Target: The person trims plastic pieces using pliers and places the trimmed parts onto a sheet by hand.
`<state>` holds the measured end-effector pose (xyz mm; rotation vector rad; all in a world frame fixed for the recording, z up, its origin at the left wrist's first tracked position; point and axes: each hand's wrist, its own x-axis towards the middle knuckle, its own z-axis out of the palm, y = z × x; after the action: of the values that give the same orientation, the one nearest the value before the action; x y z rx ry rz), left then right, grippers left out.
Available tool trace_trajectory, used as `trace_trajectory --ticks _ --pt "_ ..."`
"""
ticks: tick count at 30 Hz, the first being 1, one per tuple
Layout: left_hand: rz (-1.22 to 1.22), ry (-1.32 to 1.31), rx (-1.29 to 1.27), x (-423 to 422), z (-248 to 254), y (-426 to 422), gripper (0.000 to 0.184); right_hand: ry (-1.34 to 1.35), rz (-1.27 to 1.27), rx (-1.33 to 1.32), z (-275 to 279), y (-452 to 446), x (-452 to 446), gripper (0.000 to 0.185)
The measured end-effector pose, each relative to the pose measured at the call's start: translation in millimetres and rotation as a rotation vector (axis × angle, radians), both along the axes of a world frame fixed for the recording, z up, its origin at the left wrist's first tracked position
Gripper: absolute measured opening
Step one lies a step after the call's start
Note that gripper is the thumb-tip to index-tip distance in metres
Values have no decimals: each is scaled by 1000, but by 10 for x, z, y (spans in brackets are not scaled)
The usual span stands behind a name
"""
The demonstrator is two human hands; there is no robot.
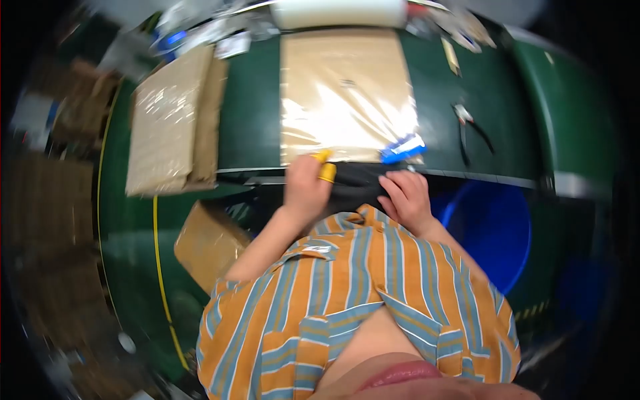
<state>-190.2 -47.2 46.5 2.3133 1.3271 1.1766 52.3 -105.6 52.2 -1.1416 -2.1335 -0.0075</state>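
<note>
My left hand (308, 187) is closed around a yellow-handled tool (326, 167) at the table's front edge; the rest of the tool is hidden. My right hand (405, 197) rests beside it with bent fingers near the dark cloth over my lap (357, 185); whether it holds anything is hidden. Just ahead lies a brown sheet under shiny clear film (343, 87), which comes from a white roll (340, 12) at the back. A blue object (403, 149) sits on the film's near right corner, just beyond my right hand.
Film-wrapped cardboard (163, 120) stands on the table's left. Black-handled pliers (470, 133) and a yellowish cutter-like item (450, 57) lie right. Below the edge are a brown box (210, 243) and a blue bin (493, 227). Plastic bags (193, 30) clutter the back left.
</note>
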Motion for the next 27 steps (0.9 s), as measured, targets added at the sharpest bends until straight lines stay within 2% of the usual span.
trace_trajectory --ticks 4,6,9,12,14,15,16,17,19,21,22,24,25,27 --pt "-170 -62 15 140 332 37 25 69 -87 3 124 -237 250 41" --pt "-298 -75 -115 349 434 -1 25 41 -140 18 124 -327 407 39" --pt "-662 1 -99 727 503 -49 27 34 -209 35 201 -388 541 36" --pt "-971 47 -229 1068 382 -110 26 39 -304 41 279 -401 586 31" --pt "-1042 100 -220 1215 217 -141 25 105 -318 57 426 -381 627 29" --pt "-1048 101 -216 1240 132 -128 25 180 -319 92 584 -339 604 14" --pt "-1018 117 -209 1250 53 -113 21 181 -322 95 748 -327 645 14" --pt "-985 134 -205 1245 16 -108 18 275 -188 25 915 -322 687 14" --pt "-973 79 -237 1221 9 -72 18 557 55 -63 1341 -343 622 43" --pt "-933 18 -287 1188 18 -55 17 797 360 -101 1720 -381 544 53" --pt "-926 24 -292 1163 56 -51 17 930 666 -81 1856 -310 496 57" --pt "-907 25 -317 1131 129 -44 17 1026 1017 -81 2164 -277 359 56" --pt "-994 64 -212 1127 -175 -6 17 1064 1122 -86 2246 -302 292 55" --pt "-902 -8 -314 1141 -35 -57 17 1111 1236 -103 2342 -376 224 54"
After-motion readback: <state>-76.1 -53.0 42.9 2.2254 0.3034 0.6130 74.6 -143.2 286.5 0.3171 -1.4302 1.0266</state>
